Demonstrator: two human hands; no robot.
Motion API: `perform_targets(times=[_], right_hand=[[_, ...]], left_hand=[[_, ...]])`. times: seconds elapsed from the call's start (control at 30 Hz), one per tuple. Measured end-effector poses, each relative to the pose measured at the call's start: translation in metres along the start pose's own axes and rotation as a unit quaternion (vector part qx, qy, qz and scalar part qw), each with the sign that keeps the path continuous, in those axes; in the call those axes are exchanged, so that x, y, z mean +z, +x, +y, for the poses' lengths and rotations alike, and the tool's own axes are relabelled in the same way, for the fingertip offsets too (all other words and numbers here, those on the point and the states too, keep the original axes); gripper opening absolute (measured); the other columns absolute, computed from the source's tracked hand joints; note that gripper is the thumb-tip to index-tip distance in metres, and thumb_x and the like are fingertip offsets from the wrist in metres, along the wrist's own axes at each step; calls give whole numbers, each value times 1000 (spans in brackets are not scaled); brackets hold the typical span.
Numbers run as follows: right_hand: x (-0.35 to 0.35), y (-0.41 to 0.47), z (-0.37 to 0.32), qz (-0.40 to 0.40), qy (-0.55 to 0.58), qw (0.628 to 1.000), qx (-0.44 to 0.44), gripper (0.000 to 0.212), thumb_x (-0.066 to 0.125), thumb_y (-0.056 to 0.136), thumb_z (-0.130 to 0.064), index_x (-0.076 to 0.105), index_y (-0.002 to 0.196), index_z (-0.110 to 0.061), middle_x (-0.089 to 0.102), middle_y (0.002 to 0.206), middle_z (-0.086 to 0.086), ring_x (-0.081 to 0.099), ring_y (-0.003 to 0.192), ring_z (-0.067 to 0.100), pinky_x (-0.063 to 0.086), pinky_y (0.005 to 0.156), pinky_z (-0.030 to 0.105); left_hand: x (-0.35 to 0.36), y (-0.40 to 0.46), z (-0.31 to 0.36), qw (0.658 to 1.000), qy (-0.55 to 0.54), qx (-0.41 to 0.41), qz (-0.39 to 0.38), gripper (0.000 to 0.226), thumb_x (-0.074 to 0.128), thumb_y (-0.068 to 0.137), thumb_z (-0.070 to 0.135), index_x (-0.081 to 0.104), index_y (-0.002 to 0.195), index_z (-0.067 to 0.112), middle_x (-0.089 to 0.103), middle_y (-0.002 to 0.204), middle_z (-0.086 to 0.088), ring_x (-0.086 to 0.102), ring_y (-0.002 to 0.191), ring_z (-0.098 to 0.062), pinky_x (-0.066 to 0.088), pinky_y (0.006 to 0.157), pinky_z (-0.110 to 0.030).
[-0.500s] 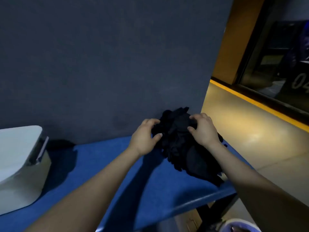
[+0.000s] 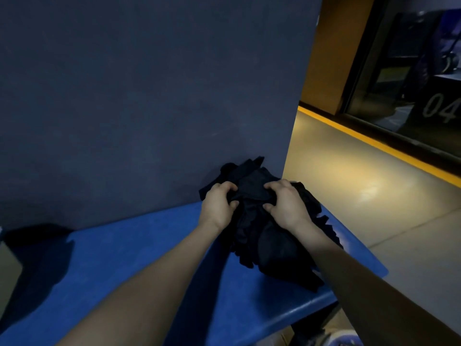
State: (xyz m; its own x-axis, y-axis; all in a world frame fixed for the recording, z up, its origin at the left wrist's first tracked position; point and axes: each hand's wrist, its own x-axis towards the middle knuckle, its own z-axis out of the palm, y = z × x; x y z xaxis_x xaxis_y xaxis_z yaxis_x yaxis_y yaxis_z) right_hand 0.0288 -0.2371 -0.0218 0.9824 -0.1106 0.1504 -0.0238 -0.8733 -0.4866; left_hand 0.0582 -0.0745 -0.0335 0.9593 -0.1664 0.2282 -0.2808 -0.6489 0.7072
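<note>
A crumpled heap of black cloth (image 2: 269, 243) lies at the right end of a blue table (image 2: 139, 265), against a dark grey partition wall. My left hand (image 2: 217, 206) grips the heap's left side, fingers curled into the fabric. My right hand (image 2: 287, 203) grips the top of the heap, fingers and thumb pinching a fold. Part of the cloth hangs toward the table's near right edge. The dim light hides what kind of garment or garments it is.
The grey partition (image 2: 149, 96) rises straight behind the table. A pale box-like object (image 2: 7, 273) shows at the far left edge. To the right lies bare floor (image 2: 349, 186) with a yellow stripe (image 2: 374, 143) and a dark glass front marked "04".
The view has shifted right, so the white appliance on the left is nearly out of frame. Both hands have closed tighter on the cloth, and the top fold is bunched between them.
</note>
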Motion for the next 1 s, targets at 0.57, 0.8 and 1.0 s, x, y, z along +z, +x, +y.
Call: perform_targets(times=[0.57,0.8,1.0], right_hand=[[-21,-19,-105,-1,146,979,-142,12,51,96,-18,61,92,-15,66,86,2,60,79,16,43,68,22],[16,-41,-156,-131,365,918,-81,22,53,94,-4,63,76,-12,62,71,3,58,66,8,49,67,22],[34,-60,-173,-223,421,879,18,29,41,97,2,68,90,-6,69,88,11,65,81,22,54,80,37]], left_hand=[[-109,-34,-9,949,-293,-28,117,8,61,89,11,60,81,15,62,86,-7,58,68,-7,49,61,-13],[-160,-88,-51,940,-325,-97,38,8,61,90,15,54,93,14,58,78,5,55,70,-5,45,57,-6],[-180,-122,-88,942,-312,-121,-20,4,55,91,4,59,91,6,56,60,7,53,55,-5,43,55,-16]])
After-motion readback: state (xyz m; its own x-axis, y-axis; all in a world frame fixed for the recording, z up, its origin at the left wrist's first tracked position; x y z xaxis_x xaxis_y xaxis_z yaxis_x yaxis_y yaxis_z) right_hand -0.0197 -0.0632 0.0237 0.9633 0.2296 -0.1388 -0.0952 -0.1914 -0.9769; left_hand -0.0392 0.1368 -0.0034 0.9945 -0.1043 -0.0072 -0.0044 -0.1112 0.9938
